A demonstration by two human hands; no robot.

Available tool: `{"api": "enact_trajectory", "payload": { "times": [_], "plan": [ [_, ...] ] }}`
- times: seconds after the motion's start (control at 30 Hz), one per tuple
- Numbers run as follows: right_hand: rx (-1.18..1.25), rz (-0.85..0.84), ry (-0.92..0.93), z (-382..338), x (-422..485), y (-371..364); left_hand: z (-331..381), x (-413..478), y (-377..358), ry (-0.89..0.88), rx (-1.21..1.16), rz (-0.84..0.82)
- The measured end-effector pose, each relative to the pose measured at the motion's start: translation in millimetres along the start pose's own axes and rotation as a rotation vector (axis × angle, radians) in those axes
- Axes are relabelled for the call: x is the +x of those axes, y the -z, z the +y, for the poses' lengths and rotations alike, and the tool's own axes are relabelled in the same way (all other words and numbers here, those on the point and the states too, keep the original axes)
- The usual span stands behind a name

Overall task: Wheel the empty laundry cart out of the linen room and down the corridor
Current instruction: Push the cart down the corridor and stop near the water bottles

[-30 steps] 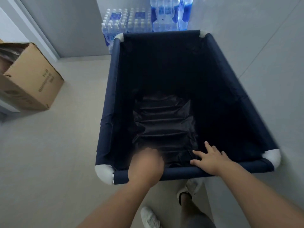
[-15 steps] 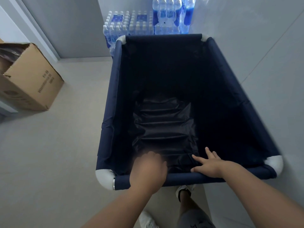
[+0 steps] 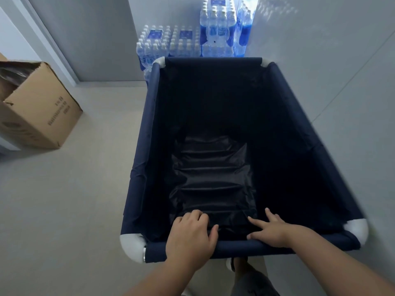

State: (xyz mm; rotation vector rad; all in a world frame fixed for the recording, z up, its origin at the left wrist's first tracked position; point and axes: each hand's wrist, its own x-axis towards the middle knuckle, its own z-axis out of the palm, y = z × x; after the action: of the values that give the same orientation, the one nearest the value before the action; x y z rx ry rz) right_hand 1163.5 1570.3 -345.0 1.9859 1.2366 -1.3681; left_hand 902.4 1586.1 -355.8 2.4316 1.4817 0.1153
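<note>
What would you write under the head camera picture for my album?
Two hands, left hand and right hand, on the near rail of an empty navy laundry cart.

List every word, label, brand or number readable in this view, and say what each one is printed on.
None can be read.
Cardboard box: dark print on its side, too blurred and small.
Water bottle packs: blue labels, lettering too small.
Laundry cart: no marking seen.

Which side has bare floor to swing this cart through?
Bare floor lies to the cart's left, between it and the cardboard box. Ahead is crowded: packs of water bottles stand just beyond the far rim. The wall runs close along the right side.
</note>
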Motion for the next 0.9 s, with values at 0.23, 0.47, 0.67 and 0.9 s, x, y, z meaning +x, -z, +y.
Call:
{"api": "enact_trajectory", "payload": {
  "times": [0.23,0.47,0.67,0.9],
  "plan": [
    [0.023,0.015,0.009,4,4,-4,-1,-1,-1,-0.010,0.013,-0.019],
    [0.050,0.133,0.012,0,0,-4,-1,4,4,0.007,0.028,-0.046],
    [-0.054,0.315,0.041,0,-1,-7,1,11,8,0.035,0.026,-0.065],
    [-0.108,0.305,0.063,-3,-4,-2,1,14,9,0.057,0.049,-0.101]
  ]
}}
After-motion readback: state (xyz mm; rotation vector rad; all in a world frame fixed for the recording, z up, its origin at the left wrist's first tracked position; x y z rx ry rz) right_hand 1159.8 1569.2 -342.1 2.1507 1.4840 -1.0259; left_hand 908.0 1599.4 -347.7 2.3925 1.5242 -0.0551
